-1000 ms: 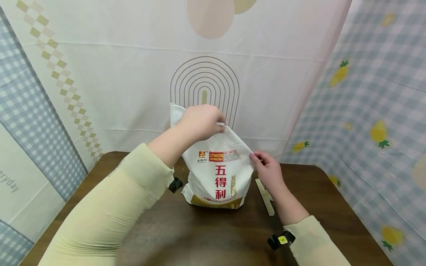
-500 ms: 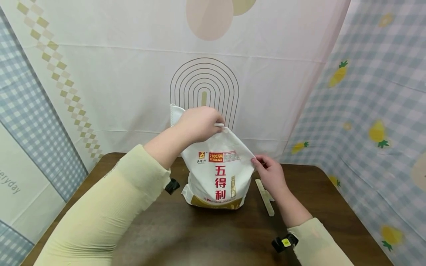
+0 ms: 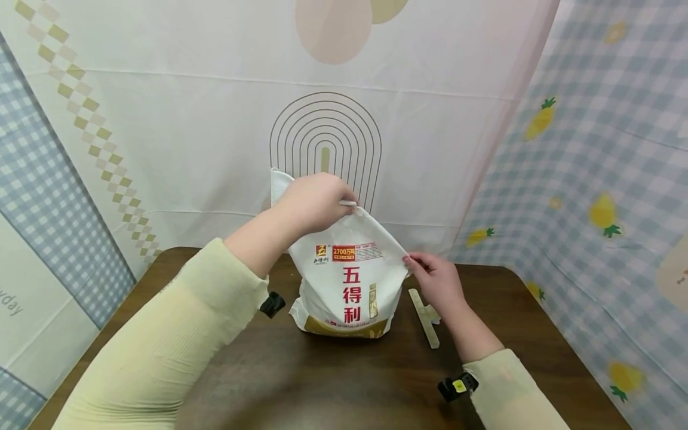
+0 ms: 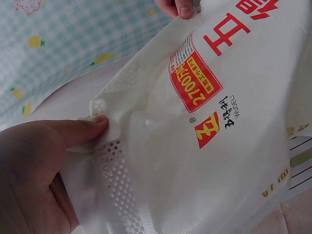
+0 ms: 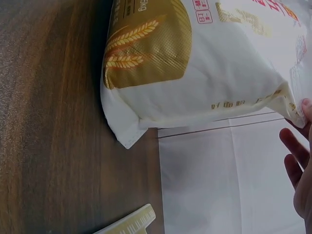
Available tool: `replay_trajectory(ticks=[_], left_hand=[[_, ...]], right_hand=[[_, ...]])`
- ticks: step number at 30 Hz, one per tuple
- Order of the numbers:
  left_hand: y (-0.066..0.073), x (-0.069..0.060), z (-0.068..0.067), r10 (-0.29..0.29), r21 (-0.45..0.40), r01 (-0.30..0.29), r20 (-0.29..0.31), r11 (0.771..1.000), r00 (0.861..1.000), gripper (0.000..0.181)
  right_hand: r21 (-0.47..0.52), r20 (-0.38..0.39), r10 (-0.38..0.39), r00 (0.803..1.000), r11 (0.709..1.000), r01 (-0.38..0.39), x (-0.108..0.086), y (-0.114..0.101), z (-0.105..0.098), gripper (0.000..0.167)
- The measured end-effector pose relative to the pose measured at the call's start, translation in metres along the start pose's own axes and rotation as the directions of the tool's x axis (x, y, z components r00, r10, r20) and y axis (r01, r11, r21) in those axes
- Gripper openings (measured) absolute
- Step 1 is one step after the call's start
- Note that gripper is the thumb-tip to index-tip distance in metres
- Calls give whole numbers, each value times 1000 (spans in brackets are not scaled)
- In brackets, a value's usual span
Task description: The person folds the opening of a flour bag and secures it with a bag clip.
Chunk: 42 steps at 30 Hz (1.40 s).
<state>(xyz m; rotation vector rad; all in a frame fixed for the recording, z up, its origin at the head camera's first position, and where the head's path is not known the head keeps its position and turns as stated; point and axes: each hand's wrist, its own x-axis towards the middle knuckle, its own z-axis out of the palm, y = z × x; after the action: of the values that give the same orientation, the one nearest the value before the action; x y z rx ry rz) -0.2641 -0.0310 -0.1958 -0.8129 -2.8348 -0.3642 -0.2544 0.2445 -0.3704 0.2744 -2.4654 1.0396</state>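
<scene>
A white bag with red lettering (image 3: 352,286) stands upright on the wooden table, its gold bottom band on the tabletop. My left hand (image 3: 317,202) pinches the bag's top edge near the middle. In the left wrist view the thumb of my left hand (image 4: 39,165) presses on the bag (image 4: 161,131) beside a perforated strip. Lower down on the right, my right hand (image 3: 438,283) pinches the top corner between thumb and finger. The right wrist view shows my right hand (image 5: 300,156) at that corner of the bag (image 5: 219,73), other fingers loosely bent.
A pale flat clip-like piece (image 3: 426,319) lies on the table (image 3: 301,382) to the right of the bag, near my right forearm; its end (image 5: 134,222) shows in the right wrist view. Patterned cloths hang behind the table and at both sides.
Both hands keep their hold on the bag. My right hand and the corner it pinches have shifted slightly downward; the head view has turned a little to the right.
</scene>
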Motion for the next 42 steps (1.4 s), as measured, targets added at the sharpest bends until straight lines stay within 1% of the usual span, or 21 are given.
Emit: replay_trajectory(ticks=[4, 9, 12, 18, 24, 29, 33, 37, 42], left_hand=[[4, -3, 0, -7, 12, 7, 5, 1000, 1000, 22], [7, -5, 1, -1, 27, 1, -2, 1000, 1000, 23], [7, -5, 2, 3, 32, -3, -12, 999, 1000, 24], [9, -6, 2, 3, 34, -2, -14, 999, 1000, 25], [9, -7, 2, 6, 41, -5, -34, 999, 999, 25], [10, -8, 2, 2, 46, -1, -31, 999, 1000, 25], [11, -8, 2, 2, 41, -1, -32, 999, 999, 25], [11, -8, 2, 1, 37, 1, -33, 999, 999, 25], [10, -7, 3, 3, 35, -2, -33, 999, 999, 25]], right_hand=[[24, 2, 29, 1000, 999, -29, -4, -1, -1, 26], [95, 30, 70, 997, 993, -72, -8, -2, -2, 34], [132, 45, 77, 996, 988, -82, -10, -3, -2, 37], [164, 47, 38, 998, 985, -45, -14, -5, -2, 35], [205, 38, 10, 999, 978, -18, -19, 0, -6, 33], [185, 41, -14, 999, 983, 7, -23, 11, -10, 33], [144, 42, -16, 999, 989, 10, -28, 21, -12, 33], [87, 51, -2, 999, 996, -3, -33, 33, -14, 33], [-15, 101, 45, 994, 999, -43, -40, 47, -17, 37]])
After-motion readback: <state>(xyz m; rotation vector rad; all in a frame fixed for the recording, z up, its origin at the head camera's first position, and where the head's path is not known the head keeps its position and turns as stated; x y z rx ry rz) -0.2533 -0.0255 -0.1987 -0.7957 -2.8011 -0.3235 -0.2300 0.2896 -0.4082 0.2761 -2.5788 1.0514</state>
